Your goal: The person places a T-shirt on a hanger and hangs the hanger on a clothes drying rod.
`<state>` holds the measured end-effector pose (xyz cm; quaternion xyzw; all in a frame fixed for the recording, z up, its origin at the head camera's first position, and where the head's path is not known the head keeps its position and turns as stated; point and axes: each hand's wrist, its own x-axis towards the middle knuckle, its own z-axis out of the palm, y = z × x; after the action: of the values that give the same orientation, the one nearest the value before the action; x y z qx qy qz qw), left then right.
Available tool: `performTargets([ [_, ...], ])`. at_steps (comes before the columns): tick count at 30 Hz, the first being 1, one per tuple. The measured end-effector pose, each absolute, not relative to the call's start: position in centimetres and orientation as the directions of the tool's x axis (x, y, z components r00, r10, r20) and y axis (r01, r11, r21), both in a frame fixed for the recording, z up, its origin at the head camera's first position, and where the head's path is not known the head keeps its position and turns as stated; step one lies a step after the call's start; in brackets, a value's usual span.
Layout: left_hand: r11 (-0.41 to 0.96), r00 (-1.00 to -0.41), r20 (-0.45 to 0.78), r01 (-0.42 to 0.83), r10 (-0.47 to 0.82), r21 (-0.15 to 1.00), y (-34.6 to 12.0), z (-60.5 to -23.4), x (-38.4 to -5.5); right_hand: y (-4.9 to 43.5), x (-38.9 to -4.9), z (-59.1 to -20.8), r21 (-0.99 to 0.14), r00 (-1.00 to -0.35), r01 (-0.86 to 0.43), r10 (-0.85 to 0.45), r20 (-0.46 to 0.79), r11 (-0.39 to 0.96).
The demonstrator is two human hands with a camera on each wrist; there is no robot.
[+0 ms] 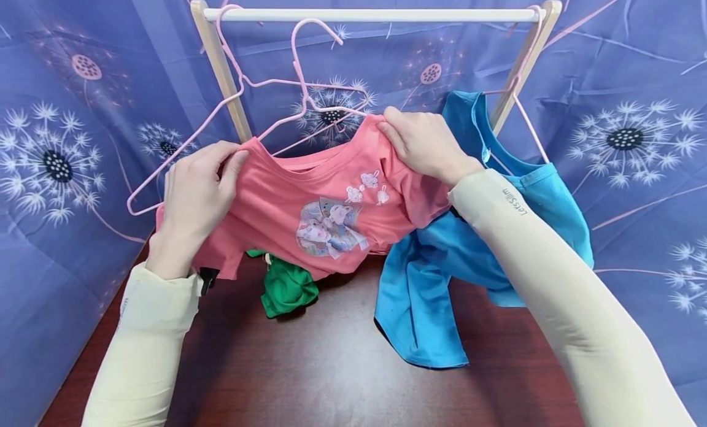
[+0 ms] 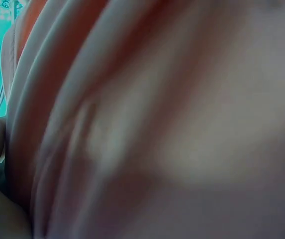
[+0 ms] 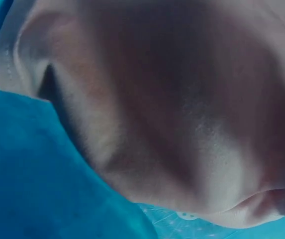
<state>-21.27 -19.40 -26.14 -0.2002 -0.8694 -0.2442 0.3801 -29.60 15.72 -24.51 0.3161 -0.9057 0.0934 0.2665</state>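
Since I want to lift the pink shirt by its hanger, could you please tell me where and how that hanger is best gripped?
Probably by the hanger's neck, below the hook, pinched from the front: it rises bare above the shirt, the left hand and right hand grip the shirt lower down, and another hanger hangs behind.

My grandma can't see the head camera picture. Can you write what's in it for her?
A person's left hand and right hand hold up a pink shirt by its shoulders, with a pink hanger in its neck. On the right, a blue top hangs beneath a white rail, and green cloth peeks out below the pink shirt, above a dark table.
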Motion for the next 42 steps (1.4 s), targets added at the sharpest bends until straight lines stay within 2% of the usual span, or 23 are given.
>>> performTargets([
  [8,0.832,-0.645,0.748,0.493,0.154,0.254,-21.1,-26.2,-20.2,16.8,-29.9,-24.7,-0.033,-0.702,-0.578,-0.476,0.53,0.815],
  [12,0.834,-0.626,0.768,0.49,0.133,0.255,-21.5,-25.9,-19.8,17.3,-29.9,-24.3,-0.044,-0.707,-0.554,-0.442,0.552,0.831],
  [21,0.816,-0.575,0.808,0.526,0.13,0.242,-20.4,-24.4,-17.8,17.4,-30.0,-23.2,-0.051,-0.672,-0.534,-0.387,0.631,0.844],
  [31,0.749,-0.545,0.816,0.619,0.193,0.236,-17.8,-23.9,-15.3,17.2,-30.8,-22.7,-0.152,-0.728,-0.469,-0.283,0.625,0.87],
  [37,0.717,-0.581,0.788,0.637,0.205,0.283,-17.0,-23.7,-14.2,17.0,-30.9,-22.9,-0.178,-0.724,-0.437,-0.228,0.651,0.881],
  [40,0.682,-0.65,0.727,0.636,0.222,0.36,-17.1,-23.4,-13.6,16.5,-30.8,-23.2,-0.194,-0.732,-0.406,-0.19,0.655,0.893],
  [42,0.628,-0.725,0.647,0.622,0.236,0.468,-17.2,-23.3,-13.2,16.1,-30.7,-23.5,-0.211,-0.744,-0.383,-0.165,0.648,0.9],
])
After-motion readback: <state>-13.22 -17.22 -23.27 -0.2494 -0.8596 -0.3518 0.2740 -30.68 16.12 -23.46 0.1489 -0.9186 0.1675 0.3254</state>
